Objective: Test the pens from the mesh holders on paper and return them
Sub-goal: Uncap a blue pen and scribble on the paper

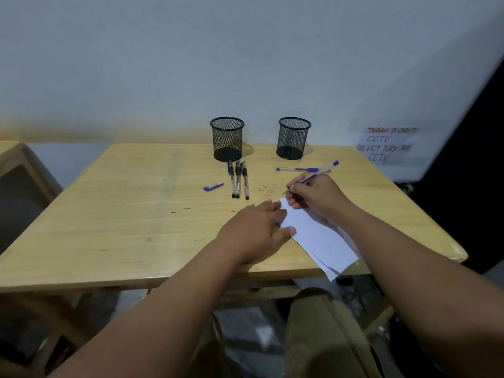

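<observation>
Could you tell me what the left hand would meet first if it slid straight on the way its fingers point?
Probably the right hand, just past the left hand fingertips over the paper; depth is unclear.

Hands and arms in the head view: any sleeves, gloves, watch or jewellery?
No. The left hand and right hand are bare, without gloves, rings, watch or bracelets. Both forearms are uncovered up to the frame's bottom edge; no sleeve shows.

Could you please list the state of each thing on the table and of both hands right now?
Left mesh holder: upright, looks empty.
Right mesh holder: upright, looks empty.
Three black pens: lying side by side, capped.
Blue cap: off, lying alone.
Blue pen on table: lying flat.
Held blue pen: uncapped, tip down.
Paper: flat, overhanging the table edge.
Left hand: flat, pressing the paper.
Right hand: gripping the pen.
</observation>
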